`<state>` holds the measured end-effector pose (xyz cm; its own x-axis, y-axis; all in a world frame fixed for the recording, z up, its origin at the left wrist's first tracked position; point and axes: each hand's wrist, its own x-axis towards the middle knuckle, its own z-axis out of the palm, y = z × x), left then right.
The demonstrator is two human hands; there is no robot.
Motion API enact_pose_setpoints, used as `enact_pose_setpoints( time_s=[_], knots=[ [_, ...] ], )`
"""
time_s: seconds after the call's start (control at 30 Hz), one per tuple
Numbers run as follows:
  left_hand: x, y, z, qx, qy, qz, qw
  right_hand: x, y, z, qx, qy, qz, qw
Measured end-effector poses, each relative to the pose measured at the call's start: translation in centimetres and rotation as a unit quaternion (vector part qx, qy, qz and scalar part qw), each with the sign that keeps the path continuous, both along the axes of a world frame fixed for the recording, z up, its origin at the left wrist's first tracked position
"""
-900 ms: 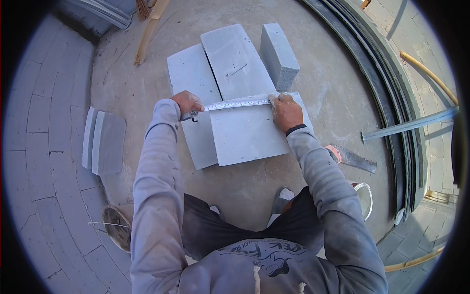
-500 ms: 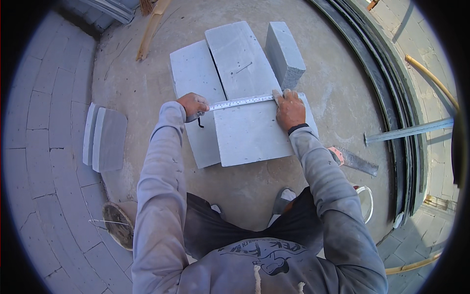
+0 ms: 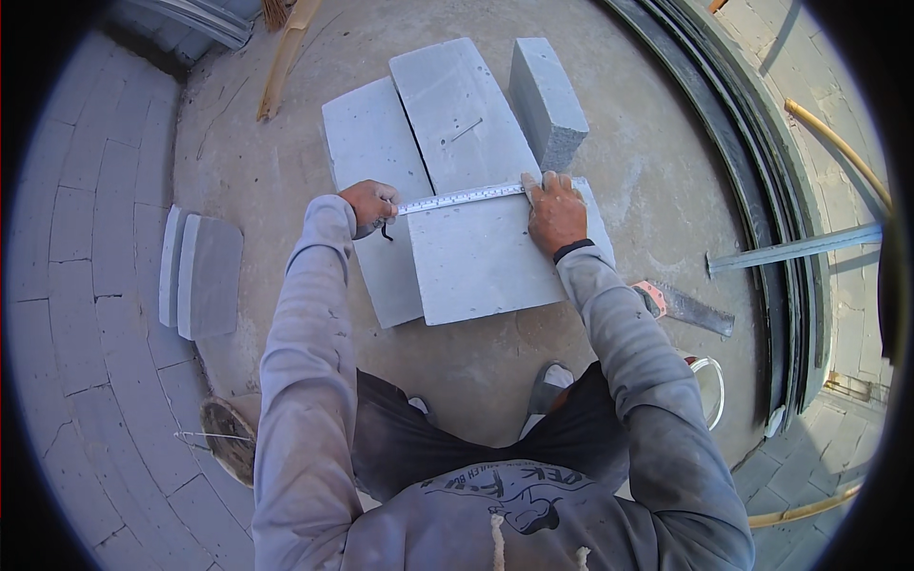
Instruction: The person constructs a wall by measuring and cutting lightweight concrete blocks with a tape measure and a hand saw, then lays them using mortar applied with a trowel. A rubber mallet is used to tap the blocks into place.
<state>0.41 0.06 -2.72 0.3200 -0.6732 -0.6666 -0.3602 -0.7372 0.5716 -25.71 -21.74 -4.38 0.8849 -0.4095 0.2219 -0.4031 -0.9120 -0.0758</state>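
A white tape measure [image 3: 461, 198] stretches across the far part of a pale grey block [image 3: 487, 266]. My left hand [image 3: 371, 205] grips the tape's near-left end above another grey block [image 3: 386, 281]; the case is mostly hidden, with a black strap dangling. My right hand [image 3: 557, 211] has curled fingers pinning the tape's right end on the block near its far right corner. A further slab [image 3: 457, 105] lies beyond, with a nail [image 3: 466, 127] on it. A smaller block [image 3: 545, 95] stands to its right.
Two slabs [image 3: 208, 276] stand by the left block wall [image 3: 67, 285]. A saw with red handle [image 3: 690, 309] lies right of me. Buckets [image 3: 227, 440] [image 3: 705, 390] flank my legs. Long dark boards [image 3: 762, 285], a metal bar [image 3: 790, 249] and a timber strip [image 3: 281, 67] lie around.
The view shifts slightly back and forth. My hands keep their grip on the tape across the block, with only slight movement of the fingers.
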Motion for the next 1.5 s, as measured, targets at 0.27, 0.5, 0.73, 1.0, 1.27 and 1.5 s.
enact_pose_setpoints(
  time_s=[0.27, 0.5, 0.73, 1.0, 1.27, 1.5],
  knots=[
    [0.7, 1.4, 0.0, 0.014, 0.000, 0.014, 1.000, 0.9, 0.8, 0.2, 0.018, -0.005, 0.051, 0.999],
    [1.7, 2.7, -1.4, 0.005, 0.008, 0.027, 1.000, 1.7, 1.3, -0.4, 0.010, -0.012, 0.058, 0.998],
    [0.5, 1.7, 0.6, 0.025, -0.038, 0.023, 0.999, 1.7, 1.7, -0.4, 0.017, -0.022, 0.038, 0.999],
    [0.0, 1.2, 1.0, 0.045, -0.072, 0.039, 0.996, 1.8, 2.2, -1.0, 0.023, -0.045, 0.032, 0.998],
    [0.4, 1.3, -0.7, 0.023, -0.058, 0.012, 0.998, 1.9, 2.0, -1.1, 0.014, -0.051, 0.043, 0.998],
    [-0.5, 1.2, 0.2, -0.003, -0.030, 0.016, 0.999, 1.6, 1.6, -0.6, 0.017, -0.043, 0.048, 0.998]
  ],
)
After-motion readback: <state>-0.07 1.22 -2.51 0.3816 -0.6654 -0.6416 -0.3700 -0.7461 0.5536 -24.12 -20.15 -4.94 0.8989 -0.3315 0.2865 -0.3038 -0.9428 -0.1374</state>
